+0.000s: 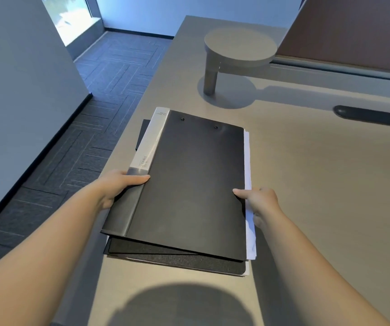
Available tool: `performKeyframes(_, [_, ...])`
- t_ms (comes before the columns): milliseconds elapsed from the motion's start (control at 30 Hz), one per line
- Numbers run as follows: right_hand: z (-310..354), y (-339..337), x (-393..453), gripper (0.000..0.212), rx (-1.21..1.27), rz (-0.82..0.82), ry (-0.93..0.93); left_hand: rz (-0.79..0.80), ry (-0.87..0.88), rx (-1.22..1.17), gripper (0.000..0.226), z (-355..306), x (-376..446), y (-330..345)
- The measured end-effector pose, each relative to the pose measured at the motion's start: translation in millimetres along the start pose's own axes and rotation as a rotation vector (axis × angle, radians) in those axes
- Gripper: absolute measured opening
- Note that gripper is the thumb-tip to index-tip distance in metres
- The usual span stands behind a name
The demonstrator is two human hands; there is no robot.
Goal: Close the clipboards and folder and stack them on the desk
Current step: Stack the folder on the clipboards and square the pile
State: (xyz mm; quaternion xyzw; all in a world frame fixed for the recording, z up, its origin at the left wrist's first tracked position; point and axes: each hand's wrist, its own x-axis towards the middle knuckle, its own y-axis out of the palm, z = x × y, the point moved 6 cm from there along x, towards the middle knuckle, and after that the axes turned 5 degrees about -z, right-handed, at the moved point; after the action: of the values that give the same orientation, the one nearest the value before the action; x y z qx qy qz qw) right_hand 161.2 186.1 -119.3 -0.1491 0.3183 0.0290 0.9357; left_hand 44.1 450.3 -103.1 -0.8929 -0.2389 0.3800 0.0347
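A closed black folder (pixel 189 182) with a pale spine label lies on top of a pile near the desk's left edge. My left hand (pixel 118 184) grips its spine side, thumb on the cover. My right hand (pixel 257 201) grips the opposite edge, where white sheets (pixel 248 175) stick out. Under the folder lie black textured clipboards (pixel 177 257), closed and slightly fanned, with a corner of one showing at the far left (pixel 143 132).
The grey desk (pixel 318 208) runs right and away. A round grey shelf on a post (pixel 238 45) stands behind the pile, a dark cable slot (pixel 368 115) at right, a brown partition (pixel 354 31) at the back. The desk's left edge drops to carpeted floor (pixel 83 114).
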Motion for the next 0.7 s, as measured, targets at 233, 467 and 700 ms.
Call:
performKeyframes(233, [4, -4, -13, 0.012, 0.125, 0.168, 0.067, 0.076, 0.071, -0.065, 0.007, -9, -23, 10])
performKeyframes(467, [80, -35, -35, 0.035, -0.012, 0.002, -0.314, 0.005, 0.285, -0.106, 0.032, -63, -53, 5])
performKeyframes(700, [117, -47, -58, 0.023, -0.102, -0.176, -0.518, -0.16, 0.439, -0.053, 0.058, -95, -68, 8])
